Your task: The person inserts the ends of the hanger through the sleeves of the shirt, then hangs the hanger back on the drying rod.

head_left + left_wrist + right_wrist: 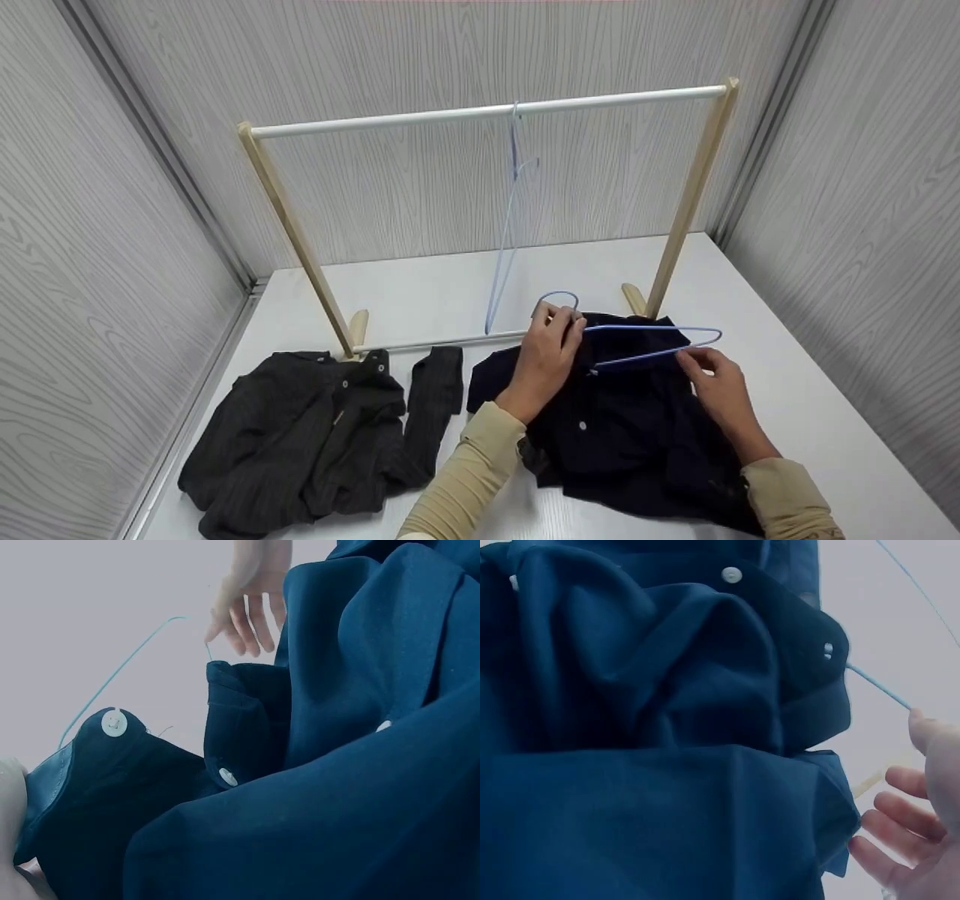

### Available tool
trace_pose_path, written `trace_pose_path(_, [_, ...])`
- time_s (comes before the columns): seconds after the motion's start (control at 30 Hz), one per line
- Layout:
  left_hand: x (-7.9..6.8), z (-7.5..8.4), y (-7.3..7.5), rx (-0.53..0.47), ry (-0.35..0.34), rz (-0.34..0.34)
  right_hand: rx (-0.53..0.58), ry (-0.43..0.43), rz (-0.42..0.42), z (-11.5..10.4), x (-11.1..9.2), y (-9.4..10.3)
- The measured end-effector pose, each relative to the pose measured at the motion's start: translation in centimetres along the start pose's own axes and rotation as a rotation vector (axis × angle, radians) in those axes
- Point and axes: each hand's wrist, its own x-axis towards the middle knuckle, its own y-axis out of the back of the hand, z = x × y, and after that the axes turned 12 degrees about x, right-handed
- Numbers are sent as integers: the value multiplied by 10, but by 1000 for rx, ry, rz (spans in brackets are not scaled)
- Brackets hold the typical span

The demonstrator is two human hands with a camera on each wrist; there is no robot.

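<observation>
A navy shirt [622, 442] with white buttons lies under both hands. A blue wire clothes hanger [652, 328] spans its collar, and the right arm of the wire sticks out beyond the cloth. My left hand [544, 360] pinches the hanger at the base of its hook, together with the collar; in the left wrist view, only the edge of this hand [11, 817] shows against the fabric. With its fingertips, my right hand [720, 390] pinches the lower bar near the hanger's right end. The right wrist view shows the wire [881, 686] running from the collar to those fingertips.
A wooden-legged rack [697, 180] with a white top rail [390, 120] stands behind the shirt. Another blue hanger [501, 262] hangs from its rail. A dark grey shirt [300, 442] lies crumpled on the white table [810, 405] at left. Panelled walls [862, 187] surround the table.
</observation>
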Motion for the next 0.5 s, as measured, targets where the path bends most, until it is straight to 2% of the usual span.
trace_pose_path(0.1, [0,0,0,-12,-5,4,25,-9,4,-1,2,-8])
trace_pose_path(0.3, [0,1,1,-36,-14,4,196,-88,13,-8,11,-24])
trace_pose_path(0.5, [0,0,0,-48,-33,3,171,-155,-56,-8,17,-32])
